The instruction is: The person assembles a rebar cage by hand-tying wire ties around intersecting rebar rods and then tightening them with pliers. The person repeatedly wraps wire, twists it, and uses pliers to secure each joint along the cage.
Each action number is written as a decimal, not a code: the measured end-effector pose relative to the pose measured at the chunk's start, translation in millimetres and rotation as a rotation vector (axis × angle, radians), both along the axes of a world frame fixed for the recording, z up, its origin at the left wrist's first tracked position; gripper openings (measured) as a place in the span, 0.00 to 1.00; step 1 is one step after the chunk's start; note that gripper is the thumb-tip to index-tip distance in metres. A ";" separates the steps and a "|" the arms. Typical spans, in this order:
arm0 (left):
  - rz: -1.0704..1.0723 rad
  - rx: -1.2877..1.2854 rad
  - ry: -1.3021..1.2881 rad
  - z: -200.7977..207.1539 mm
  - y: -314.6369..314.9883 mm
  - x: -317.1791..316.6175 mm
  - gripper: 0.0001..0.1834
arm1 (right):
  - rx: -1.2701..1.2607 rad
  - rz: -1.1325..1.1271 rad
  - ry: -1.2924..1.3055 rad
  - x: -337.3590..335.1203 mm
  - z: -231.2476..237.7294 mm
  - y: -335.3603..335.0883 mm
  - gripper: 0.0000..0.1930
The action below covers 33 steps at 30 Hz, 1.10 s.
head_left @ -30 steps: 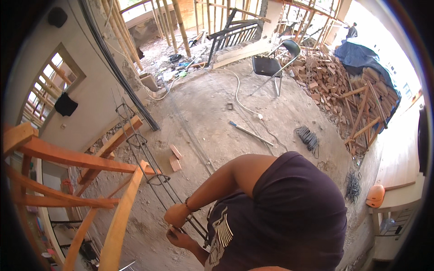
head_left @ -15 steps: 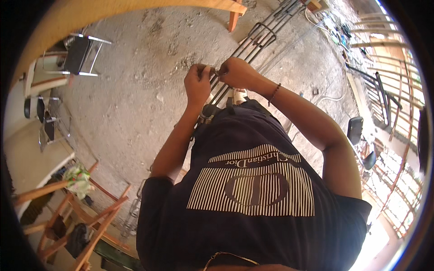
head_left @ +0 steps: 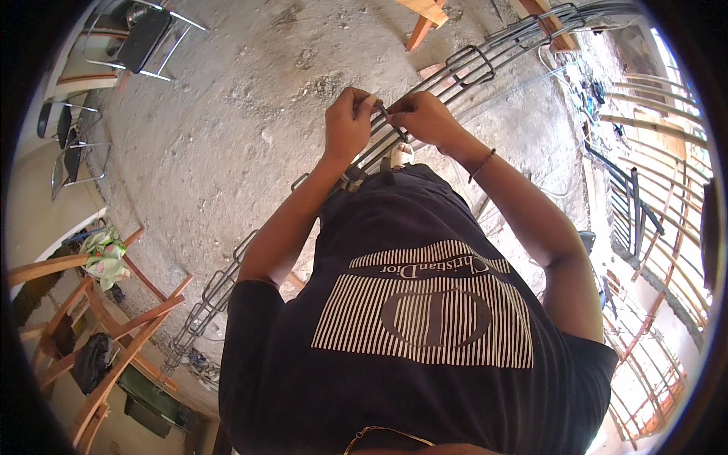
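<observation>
My left hand (head_left: 350, 127) and my right hand (head_left: 431, 121) meet above a long cage of steel reinforcing bars (head_left: 449, 89), which runs from far right down past my legs. Between them is a short dark length of bent steel (head_left: 396, 127) that looks like the side of a stirrup. Thumb and fingers of each hand are pinched at its upper end; the fingers partly hide the contact. Farther along the bars sits a rectangular stirrup (head_left: 472, 65). My white shoe (head_left: 403, 154) shows just below the hands.
A wooden support (head_left: 557, 34) carries the cage's far end, with another wooden leg (head_left: 418, 34) nearby. The cage's rear part (head_left: 208, 303) continues behind my left arm. Black chairs (head_left: 144, 42) stand at left, wooden frames (head_left: 114, 334) lower left, and a slatted bamboo wall (head_left: 652, 114) at right.
My view has turned, so the cage's far end and rear part show more. Both hands stay together over the bars, and the bent steel between them is more visible.
</observation>
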<state>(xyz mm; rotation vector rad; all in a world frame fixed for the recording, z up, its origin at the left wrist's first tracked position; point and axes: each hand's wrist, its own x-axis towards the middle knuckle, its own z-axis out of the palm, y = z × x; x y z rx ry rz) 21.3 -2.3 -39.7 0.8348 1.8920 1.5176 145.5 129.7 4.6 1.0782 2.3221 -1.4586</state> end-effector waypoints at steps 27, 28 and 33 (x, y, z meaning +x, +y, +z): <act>-0.280 0.163 0.374 7.3 -24.2 -9.7 0.08 | 0.128 0.162 -0.072 -24.5 4.1 14.2 0.15; -0.325 0.188 0.412 5.3 -26.0 -11.8 0.09 | 0.130 0.168 -0.084 -25.7 4.1 15.0 0.15; -0.540 0.177 0.594 -4.2 -33.8 -25.1 0.12 | -0.008 0.195 -0.069 -26.6 1.4 26.5 0.15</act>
